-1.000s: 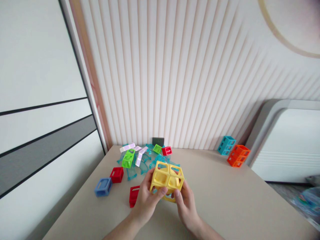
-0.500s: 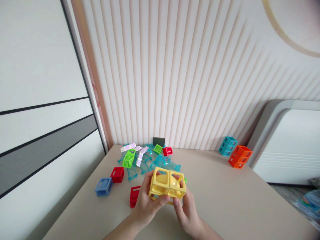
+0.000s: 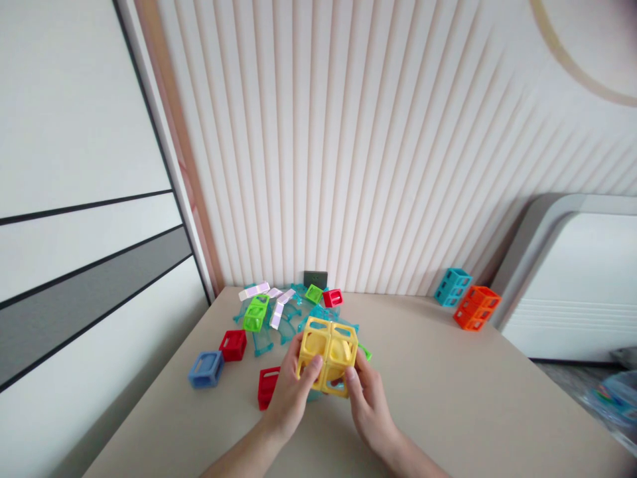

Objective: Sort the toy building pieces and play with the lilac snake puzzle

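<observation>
Raised over the front of the table, a yellow block assembly [image 3: 328,352] of joined hollow cubes is gripped from both sides. My left hand [image 3: 293,392] is closed on its left side, thumb across the near face. On the right side, my right hand [image 3: 368,398] is closed with its thumb at the lower corner. A red block [image 3: 267,387] lies just left of my left hand. Partly hidden behind my right hand is a green piece [image 3: 365,351]. Translucent teal pieces [image 3: 286,330] lie behind the yellow blocks.
Further left lie a blue block [image 3: 206,370], a red block [image 3: 233,345] and a green block pair [image 3: 256,313]. White-purple strips [image 3: 255,290] sit at the back near another green block [image 3: 313,294] and red block [image 3: 333,297]. Teal [image 3: 452,287] and orange stacks [image 3: 476,308] stand at the back right.
Both hands have tilted the yellow assembly, so several of its openings now face me. It has shifted slightly left, and my left thumb has moved up onto its near face.
</observation>
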Motion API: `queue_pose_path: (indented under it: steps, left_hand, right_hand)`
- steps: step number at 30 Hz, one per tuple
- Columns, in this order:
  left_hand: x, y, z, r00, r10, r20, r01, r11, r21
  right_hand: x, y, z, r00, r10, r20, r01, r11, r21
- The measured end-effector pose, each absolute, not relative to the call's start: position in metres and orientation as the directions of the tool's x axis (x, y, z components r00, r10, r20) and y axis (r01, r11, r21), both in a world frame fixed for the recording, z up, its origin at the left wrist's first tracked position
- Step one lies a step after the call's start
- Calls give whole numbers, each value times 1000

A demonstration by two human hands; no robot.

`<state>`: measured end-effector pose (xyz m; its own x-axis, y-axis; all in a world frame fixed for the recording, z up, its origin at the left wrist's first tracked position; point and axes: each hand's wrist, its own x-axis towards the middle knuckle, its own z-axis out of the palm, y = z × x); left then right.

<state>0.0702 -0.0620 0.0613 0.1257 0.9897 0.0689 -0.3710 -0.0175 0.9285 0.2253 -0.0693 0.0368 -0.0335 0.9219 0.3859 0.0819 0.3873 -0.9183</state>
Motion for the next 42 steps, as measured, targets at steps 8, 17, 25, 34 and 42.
queue_pose_path:
  steps: [8,17,25,34,42]
  left_hand:
    - [72,-58,51,252,964,79,-610,95,787]
    - [74,-58,48,82,984,158,-390,-114,914]
    - [73,-59,49,123,954,273,-305,-226,925]
    - [68,-62,46,253,908,334,-263,-267,927]
    - [62,-66,25,232,889,396,-105,-382,918]
  right_hand:
    - [227,-58,22,201,921,333,81,323,-943]
    - [228,-56,24,140,880,454,85,447,-891]
    - [229,-62,24,6,886,464,79,462,-883]
    - [231,-66,15,-51,862,504,43,506,-861]
    - [231,-66,15,-77,856,512,61,516,-854]
